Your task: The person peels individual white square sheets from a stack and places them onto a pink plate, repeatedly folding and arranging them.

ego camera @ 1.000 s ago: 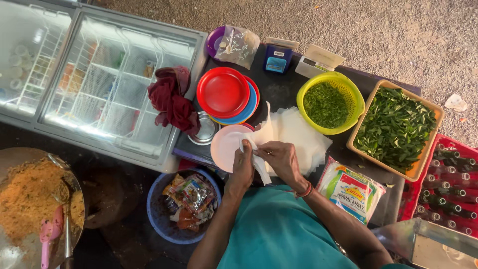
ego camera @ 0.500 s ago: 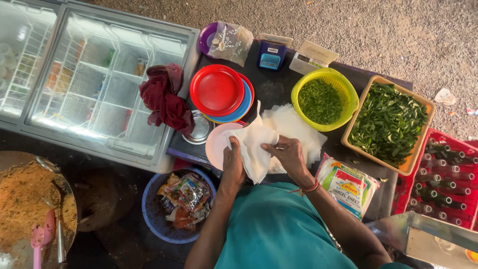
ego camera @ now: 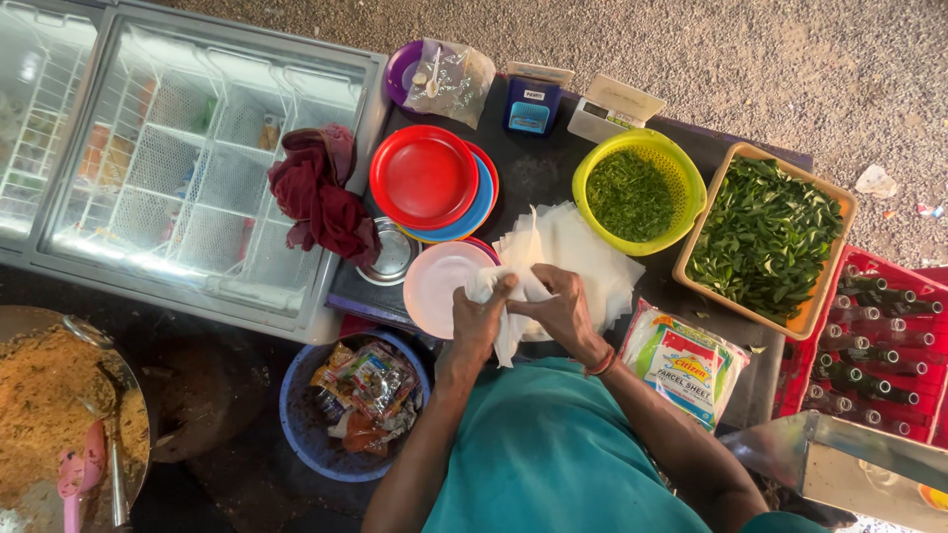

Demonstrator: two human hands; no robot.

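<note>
Hands meet at the near table edge: left hand (ego camera: 481,314) and right hand (ego camera: 558,308) both pinch one thin white sheet (ego camera: 506,336), lifted off the paper stack (ego camera: 583,259) beside the pink plate (ego camera: 444,286). Risk: sheet tears or two sheets cling, given how flimsy it looks. Packet of sheets (ego camera: 686,363) lies to the right. Farther off: red plate (ego camera: 425,178), green colander (ego camera: 640,192), tray of leaves (ego camera: 765,237). Nothing blocks the plate.

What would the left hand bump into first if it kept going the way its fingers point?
The left hand points up the table, gripping a thin white sheet. Going straight on, it would probably first cross the pale pink plate, then reach the stack of red and blue plates. Height is hard to judge.
</note>
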